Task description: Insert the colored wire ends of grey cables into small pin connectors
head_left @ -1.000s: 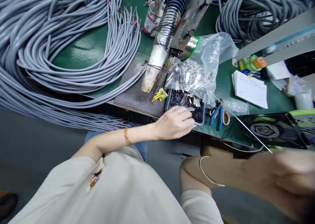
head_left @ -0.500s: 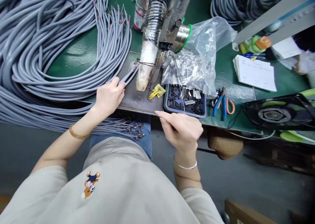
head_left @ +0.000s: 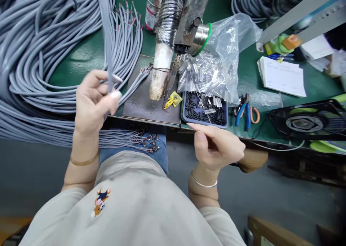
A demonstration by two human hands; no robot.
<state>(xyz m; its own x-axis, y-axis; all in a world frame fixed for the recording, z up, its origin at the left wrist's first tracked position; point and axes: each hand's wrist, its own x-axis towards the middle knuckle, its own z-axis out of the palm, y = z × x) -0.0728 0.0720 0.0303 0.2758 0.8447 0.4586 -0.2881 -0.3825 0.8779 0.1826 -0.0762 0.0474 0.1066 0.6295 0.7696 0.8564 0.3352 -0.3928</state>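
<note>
My left hand [head_left: 93, 102] is closed on a grey cable [head_left: 107, 40], which rises blurred from between thumb and fingers toward the top of the view. Behind it lies a thick heap of grey cables [head_left: 29, 66]. Several cable ends [head_left: 143, 73] with bared wires rest on the brown work plate [head_left: 143, 105]. My right hand [head_left: 216, 145] is at the bench's front edge, its index finger stretched out and the others curled, with nothing visible in it. Its fingertip is by the near edge of a blue tray [head_left: 227, 121] holding small black parts and metal connectors.
A soldering iron [head_left: 173, 73] and a wrapped exhaust hose [head_left: 162, 67] come down over the plate. Around them are a solder spool [head_left: 201, 39], a plastic bag of connectors [head_left: 221, 40], cutters [head_left: 247, 112], a paper stack [head_left: 282, 76] and a fan [head_left: 305, 123]. Finished cable ends [head_left: 148, 143] hang at my lap.
My left hand has moved left and toward me, turning upward with a cable raised in it. My right hand has shifted right, off the plate's front edge.
</note>
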